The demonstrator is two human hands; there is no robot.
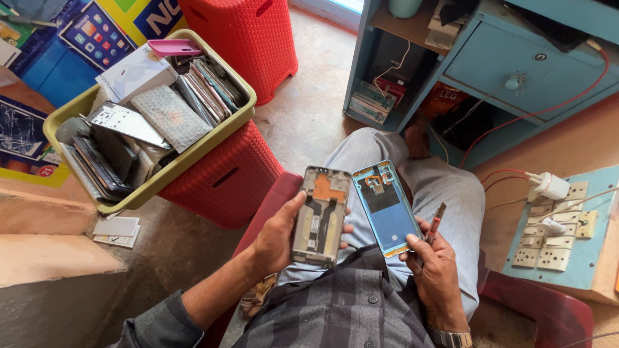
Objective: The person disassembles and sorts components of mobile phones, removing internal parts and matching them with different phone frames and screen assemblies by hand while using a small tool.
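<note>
Head camera view, looking down at a seated person's lap and two bare hands. The left hand [276, 240] grips an opened phone body [320, 216], fingers wrapped round its left edge with the thumb across the front, showing the bare inner frame with an orange patch near the top. Just to its right, the right hand [435, 267] holds a light blue phone back cover [385, 207] by its lower corner, inner side up, thumb pressed on the edge. The same hand also pinches a thin screwdriver-like tool [435, 222] between its fingers, pointing upward. The two phone parts sit side by side above the person's grey trousers, nearly touching. To the left, a yellow-green bin [193, 151] full of old phones and phone parts rests on a red plastic stool [222, 183]. To the right, a pale blue switchboard [580, 261] with sockets holds a white plug [551, 185] on a red wire. A blue cabinet [509, 67] stands behind
</note>
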